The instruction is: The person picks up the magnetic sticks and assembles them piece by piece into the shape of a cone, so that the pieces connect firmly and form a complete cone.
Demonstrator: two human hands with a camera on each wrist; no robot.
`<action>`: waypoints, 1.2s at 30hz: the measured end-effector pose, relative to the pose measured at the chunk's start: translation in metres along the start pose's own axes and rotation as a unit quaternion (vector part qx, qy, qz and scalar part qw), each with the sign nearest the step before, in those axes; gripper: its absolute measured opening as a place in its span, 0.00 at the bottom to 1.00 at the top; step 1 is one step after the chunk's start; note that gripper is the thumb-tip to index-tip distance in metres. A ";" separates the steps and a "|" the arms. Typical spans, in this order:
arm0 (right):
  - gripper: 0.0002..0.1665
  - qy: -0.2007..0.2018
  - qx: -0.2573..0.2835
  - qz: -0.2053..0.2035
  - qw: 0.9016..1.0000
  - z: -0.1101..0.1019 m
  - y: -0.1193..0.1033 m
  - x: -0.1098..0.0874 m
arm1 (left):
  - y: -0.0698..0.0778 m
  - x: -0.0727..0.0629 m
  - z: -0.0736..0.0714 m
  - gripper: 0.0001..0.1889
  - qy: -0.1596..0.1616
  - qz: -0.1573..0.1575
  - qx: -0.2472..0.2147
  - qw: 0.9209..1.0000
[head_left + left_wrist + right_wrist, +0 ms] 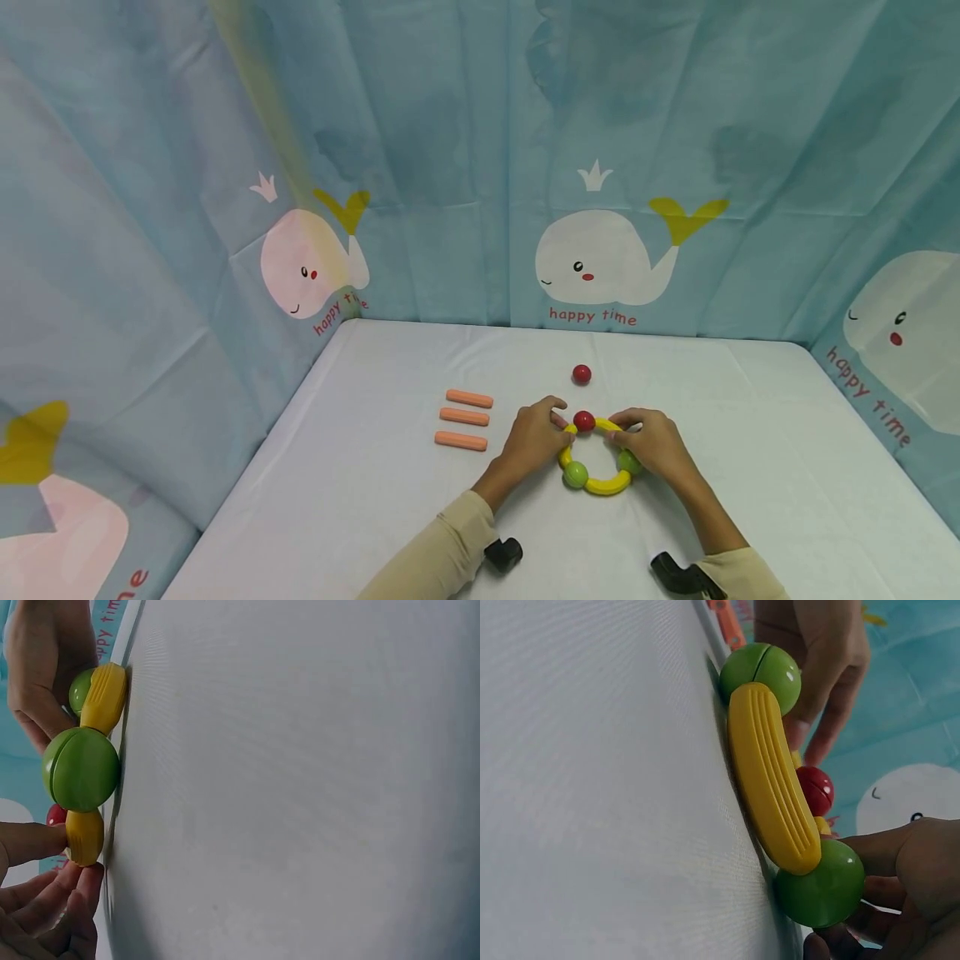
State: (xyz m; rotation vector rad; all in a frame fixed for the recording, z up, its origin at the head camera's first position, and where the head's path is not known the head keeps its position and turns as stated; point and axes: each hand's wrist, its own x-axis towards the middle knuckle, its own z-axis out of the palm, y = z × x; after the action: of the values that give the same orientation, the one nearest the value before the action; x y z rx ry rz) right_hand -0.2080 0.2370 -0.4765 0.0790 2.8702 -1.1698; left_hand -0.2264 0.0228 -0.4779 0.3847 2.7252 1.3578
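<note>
We see a ring (609, 485) of yellow bits (771, 776), two green balls (575, 475) and one red ball (584, 421) on the white table (345, 517). The left hand (532, 435) pinches its left side. The right hand (651, 442) holds its right side. Just past the ring, we see another red ball (581, 374). Three orange sticks (464, 416) lie to the left. Behind hangs a blue whale cloth (465, 150).

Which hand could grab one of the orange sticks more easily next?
Probably the left hand: the three orange sticks lie to its left, while the right hand is at the other side of the ring. But it's pinching the ring, so it would let go first.
</note>
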 end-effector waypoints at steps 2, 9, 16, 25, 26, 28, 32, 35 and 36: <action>0.16 0.000 0.000 0.000 1.000 0.000 0.000 0.000 | 0.001 0.001 0.001 0.24 0.000 -0.002 0.000 1.000; 0.17 -0.004 -0.001 -0.001 1.000 -0.001 0.003 0.001 | -0.001 0.002 0.003 0.21 0.003 0.005 -0.006 1.000; 0.18 -0.009 -0.001 -0.005 1.000 0.001 0.003 0.002 | -0.004 -0.004 -0.003 0.20 -0.016 0.016 -0.021 1.000; 0.22 -0.013 0.004 -0.047 0.999 0.004 -0.008 0.003 | -0.013 -0.025 -0.039 0.19 -0.014 0.042 -0.028 0.999; 0.23 -0.012 0.001 -0.055 0.998 0.004 -0.010 0.004 | -0.014 -0.028 -0.044 0.18 -0.011 0.046 -0.029 0.998; 0.22 -0.011 -0.003 -0.071 0.997 0.005 -0.012 0.006 | -0.018 -0.033 -0.054 0.18 -0.006 0.054 -0.031 0.998; 0.19 -0.020 -0.006 -0.104 0.994 0.008 -0.015 0.010 | -0.029 -0.044 -0.073 0.18 0.012 0.055 -0.031 0.998; 0.17 -0.031 -0.004 -0.115 0.993 0.010 -0.016 0.013 | -0.041 -0.052 -0.086 0.18 0.029 0.046 -0.034 0.998; 0.17 -0.035 -0.004 -0.116 0.993 0.011 -0.017 0.013 | -0.044 -0.054 -0.089 0.18 0.032 0.043 -0.041 0.998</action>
State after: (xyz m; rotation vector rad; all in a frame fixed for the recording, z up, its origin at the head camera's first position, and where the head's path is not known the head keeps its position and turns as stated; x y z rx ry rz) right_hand -0.2217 0.2182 -0.4732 -0.2977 2.8814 -1.1693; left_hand -0.1981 -0.0856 -0.4616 0.4652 2.7226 1.5235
